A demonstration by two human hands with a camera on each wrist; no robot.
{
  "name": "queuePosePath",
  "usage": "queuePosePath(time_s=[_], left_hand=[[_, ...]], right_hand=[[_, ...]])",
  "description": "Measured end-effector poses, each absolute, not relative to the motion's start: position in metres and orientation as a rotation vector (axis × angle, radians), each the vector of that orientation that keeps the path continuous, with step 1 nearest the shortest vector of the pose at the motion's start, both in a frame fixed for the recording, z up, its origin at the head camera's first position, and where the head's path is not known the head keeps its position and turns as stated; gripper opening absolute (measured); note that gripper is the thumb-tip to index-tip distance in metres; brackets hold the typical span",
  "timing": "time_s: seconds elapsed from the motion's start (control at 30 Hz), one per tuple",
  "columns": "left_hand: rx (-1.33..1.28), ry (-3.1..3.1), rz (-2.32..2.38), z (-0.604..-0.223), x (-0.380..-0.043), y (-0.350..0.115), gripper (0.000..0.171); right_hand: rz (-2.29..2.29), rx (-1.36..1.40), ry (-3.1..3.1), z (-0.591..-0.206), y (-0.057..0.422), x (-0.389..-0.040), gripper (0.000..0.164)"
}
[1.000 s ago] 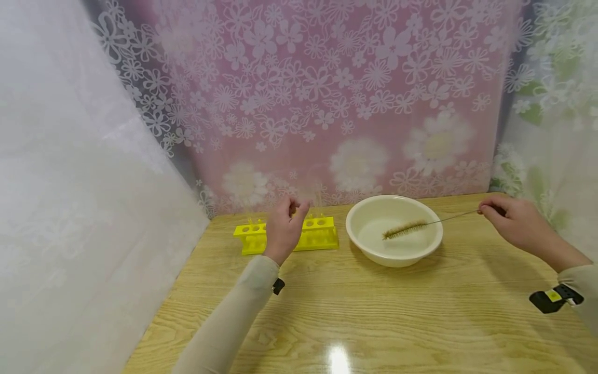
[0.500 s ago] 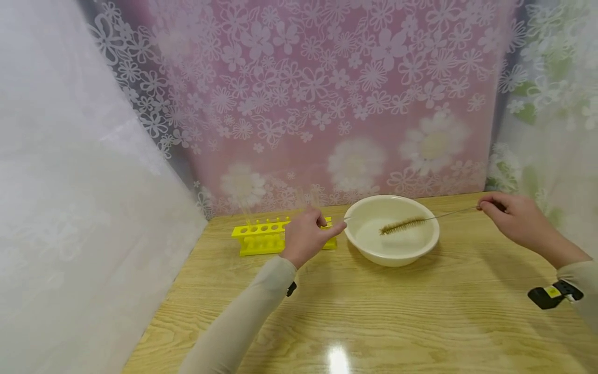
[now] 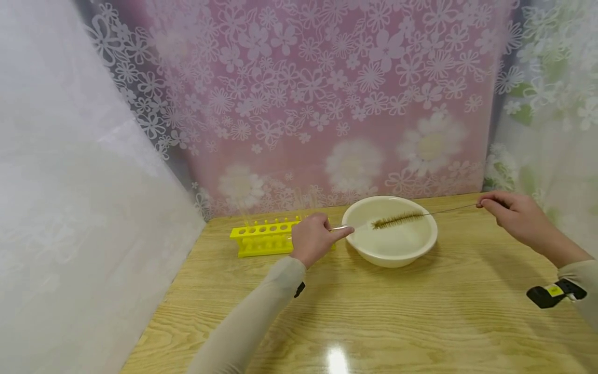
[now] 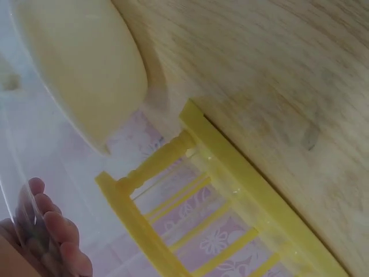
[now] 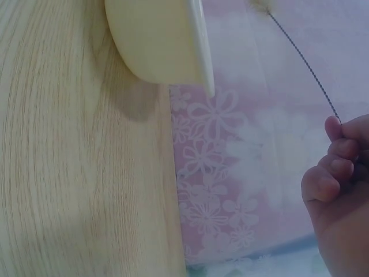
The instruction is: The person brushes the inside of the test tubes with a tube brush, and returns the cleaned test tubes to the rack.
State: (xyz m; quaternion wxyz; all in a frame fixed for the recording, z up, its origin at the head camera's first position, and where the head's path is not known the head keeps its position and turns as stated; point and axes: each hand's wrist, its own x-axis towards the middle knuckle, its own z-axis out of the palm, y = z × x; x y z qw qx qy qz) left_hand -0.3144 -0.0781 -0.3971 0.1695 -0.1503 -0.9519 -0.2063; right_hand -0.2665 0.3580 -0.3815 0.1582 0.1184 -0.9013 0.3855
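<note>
My left hand [image 3: 314, 240] grips a clear glass test tube [image 3: 341, 227], its thumb stretched along the glass. The tube lies nearly level, its mouth end reaching over the left rim of the cream basin [image 3: 394, 255]. In the left wrist view the fingers [image 4: 62, 226] curl round the tube. My right hand [image 3: 520, 222] pinches the far end of the twisted wire handle [image 5: 304, 61] of a test tube brush [image 3: 397, 220]. The brown bristles hang over the basin, pointing left at the tube's mouth with a small gap between.
Behind my left hand stands a yellow test tube rack [image 3: 261, 247] with pegs and several clear tubes upright in it. The wooden table [image 3: 388, 317] ends at the back against a pink flowered curtain [image 3: 299, 114]. Pale sheeting [image 3: 75, 197] hangs at the left.
My left hand has moved right from in front of the rack to the basin's left rim, and the tube now points at the brush. The right hand has barely moved.
</note>
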Motion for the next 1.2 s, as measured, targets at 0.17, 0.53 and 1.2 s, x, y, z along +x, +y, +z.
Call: queuePosePath(time_s=[0.17, 0.53, 1.2], left_hand=[[-0.397, -2.723, -0.596, -0.404, -0.319, -0.077, 0.067], [-0.4, -2.711, -0.643, -0.416, -0.325, -0.072, 0.073], [-0.425, -2.702, -0.609, -0.42, -0.326, -0.067, 0.068]], right_hand=[[1.192, 0.339, -2.559, -0.382, 0.358, -0.266, 0.026], [1.276, 0.31, -2.531, -0.388, 0.352, -0.271, 0.022], [1.26, 0.33, -2.525, -0.39, 0.35, -0.27, 0.025]])
